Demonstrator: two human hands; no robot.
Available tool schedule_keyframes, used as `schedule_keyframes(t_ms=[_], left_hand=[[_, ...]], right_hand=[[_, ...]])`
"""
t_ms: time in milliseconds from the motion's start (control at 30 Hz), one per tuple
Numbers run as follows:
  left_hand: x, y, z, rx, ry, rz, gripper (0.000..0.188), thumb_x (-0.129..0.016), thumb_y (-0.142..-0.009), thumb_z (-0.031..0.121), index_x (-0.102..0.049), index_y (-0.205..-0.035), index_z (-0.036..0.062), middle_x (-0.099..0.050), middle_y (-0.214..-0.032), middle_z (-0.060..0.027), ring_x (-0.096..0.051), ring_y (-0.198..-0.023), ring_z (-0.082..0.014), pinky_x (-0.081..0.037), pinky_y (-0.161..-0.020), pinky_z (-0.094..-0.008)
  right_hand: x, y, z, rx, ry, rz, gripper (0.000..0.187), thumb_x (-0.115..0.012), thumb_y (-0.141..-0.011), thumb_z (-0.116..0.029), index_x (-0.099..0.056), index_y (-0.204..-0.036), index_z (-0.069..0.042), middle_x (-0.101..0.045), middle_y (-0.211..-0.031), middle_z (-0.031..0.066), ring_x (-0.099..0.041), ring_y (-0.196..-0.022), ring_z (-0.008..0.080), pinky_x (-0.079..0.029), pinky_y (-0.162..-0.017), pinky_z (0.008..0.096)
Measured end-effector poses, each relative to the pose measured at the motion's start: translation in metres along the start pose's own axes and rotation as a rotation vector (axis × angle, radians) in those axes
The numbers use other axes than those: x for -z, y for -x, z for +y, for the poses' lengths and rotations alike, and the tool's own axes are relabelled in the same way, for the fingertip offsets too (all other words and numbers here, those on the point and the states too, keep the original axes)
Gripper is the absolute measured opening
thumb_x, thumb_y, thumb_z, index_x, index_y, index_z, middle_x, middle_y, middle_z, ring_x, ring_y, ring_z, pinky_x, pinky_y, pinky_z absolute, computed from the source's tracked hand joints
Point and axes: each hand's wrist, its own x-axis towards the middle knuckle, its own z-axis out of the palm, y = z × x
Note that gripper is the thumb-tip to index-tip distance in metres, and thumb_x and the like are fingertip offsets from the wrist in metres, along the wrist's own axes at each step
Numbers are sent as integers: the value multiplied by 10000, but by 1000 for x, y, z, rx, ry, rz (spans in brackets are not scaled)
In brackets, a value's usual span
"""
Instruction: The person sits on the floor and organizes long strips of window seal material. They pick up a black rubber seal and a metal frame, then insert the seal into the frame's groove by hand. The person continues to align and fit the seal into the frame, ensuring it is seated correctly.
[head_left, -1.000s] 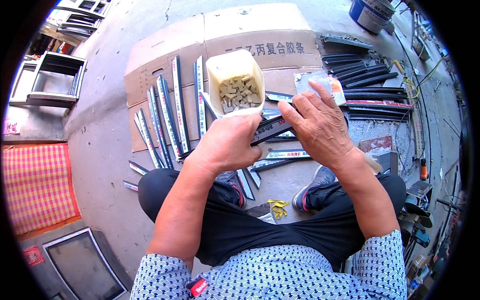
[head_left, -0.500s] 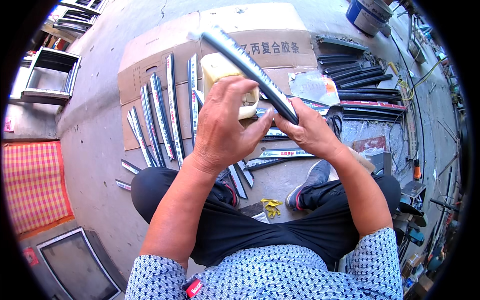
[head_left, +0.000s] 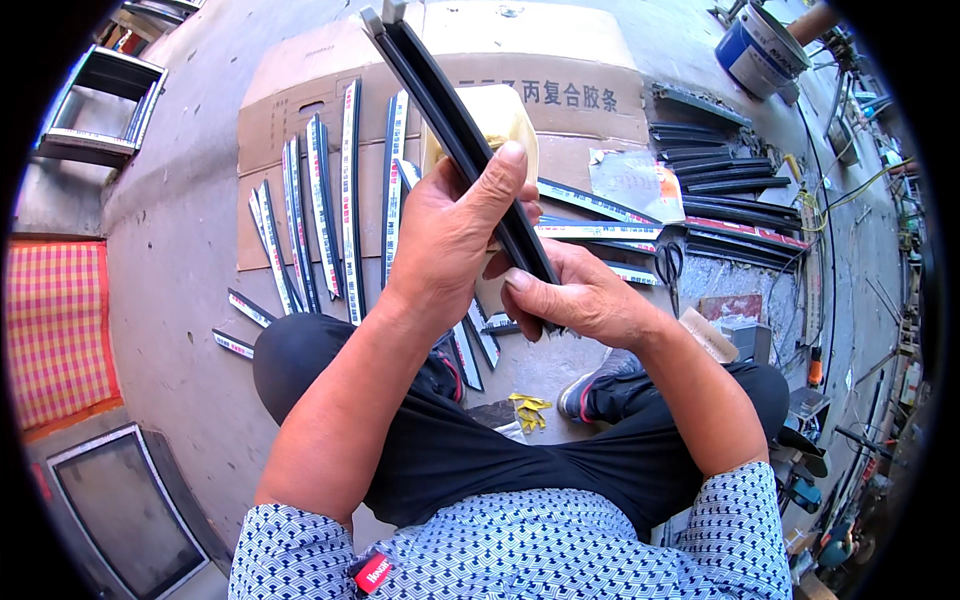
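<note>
A long black grooved profile strip (head_left: 430, 90) slants up and to the left in front of me, with small grey pieces at its far end. My left hand (head_left: 438, 235) is closed around its middle, thumb lying across the strip. Lower down, my right hand (head_left: 595, 298) pinches the near end between thumb and fingers. Behind the strip stands a cream plastic tub (head_left: 512, 112), partly hidden by it and my left hand. More strips with white printed film (head_left: 352, 200) lie on the cardboard sheet (head_left: 285, 90) and the floor.
Black profiles (head_left: 735, 175) are stacked at the right, with scissors (head_left: 668, 268) nearby. A blue and white bucket (head_left: 755, 50) stands far right. Yellow scraps (head_left: 530, 410) lie between my feet. Frames (head_left: 105, 100) and a checked cloth (head_left: 60, 330) are at the left.
The strip has turned so its black grooved side shows instead of the white film. My left hand, earlier open beside it, has closed on it; my right hand has moved lower.
</note>
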Motion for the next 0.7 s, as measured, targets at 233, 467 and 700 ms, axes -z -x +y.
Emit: schedule_keyframes(t_ms=[233, 467, 700], left_hand=[[18, -8, 15, -231, 48, 125, 328, -678, -1040, 421, -614, -1024, 99, -632, -858, -3, -675, -769, -109, -601, -733, -264], [30, -4, 27, -330, 110, 321, 329, -648, -1064, 386, -594, -1070, 62, -603, -881, -17, -644, -812, -110, -570, -773, -278], [35, -3, 22, -359, -29, 355, 290, -576, -1103, 364, -582, -1106, 74, -600, -921, -23, -635, -852, -128, -583, -824, -314]], right_hand=[[12, -35, 0, 303, 189, 117, 637, -481, -1079, -611, -644, -1260, -23, -664, -1017, 63, -644, -925, 150, -522, -873, 308], [77, -122, 10, 96, 702, 460, 441, -578, -1066, -362, -666, -1255, 26, -740, -1098, 155, -719, -1026, 236, -563, -905, 387], [119, -224, 61, -193, 1306, 365, 406, -662, -949, -331, -686, -1223, -34, -723, -1220, 212, -693, -1153, 374, -554, -960, 472]])
